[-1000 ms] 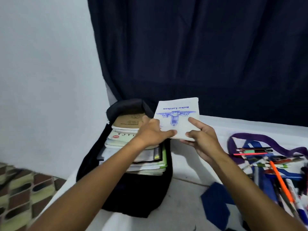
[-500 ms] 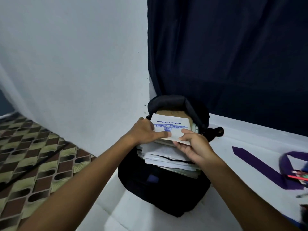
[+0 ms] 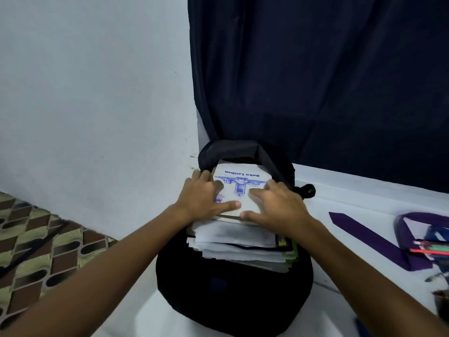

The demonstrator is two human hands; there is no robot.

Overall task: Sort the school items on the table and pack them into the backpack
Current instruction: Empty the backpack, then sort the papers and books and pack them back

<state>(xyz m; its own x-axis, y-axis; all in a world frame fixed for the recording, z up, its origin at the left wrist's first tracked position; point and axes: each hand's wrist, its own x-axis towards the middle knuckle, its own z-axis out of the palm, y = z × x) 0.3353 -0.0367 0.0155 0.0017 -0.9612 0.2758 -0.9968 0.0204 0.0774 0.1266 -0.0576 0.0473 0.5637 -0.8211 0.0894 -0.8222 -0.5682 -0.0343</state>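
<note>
1 black backpack [image 3: 233,295] lies open on the white table [image 3: 359,203], near its left end, w/ a stack of books [image 3: 243,244] poking out of the mouth; exact no. of books can't be told, edges blur together. on top of the stack: 1 white exercise book [image 3: 239,183] w/ blue print, title reading upside down, far end tucked under the backpack's top flap. 2 hands on it. left hand [image 3: 206,198] lies flat on the book's left side, fingers straight & spread, thumb along the near edge, gripping nothing. right hand [image 3: 279,205] flat on the right side, fingers straight, pressing down, also gripping nothing. far right on the table: 1 purple pouch [image 3: 413,229] w/ a few pens [image 3: 430,249], blurred, no. unclear. dark curtain [image 3: 315,69] behind, patterned floor [image 3: 36,244] at left.
</note>
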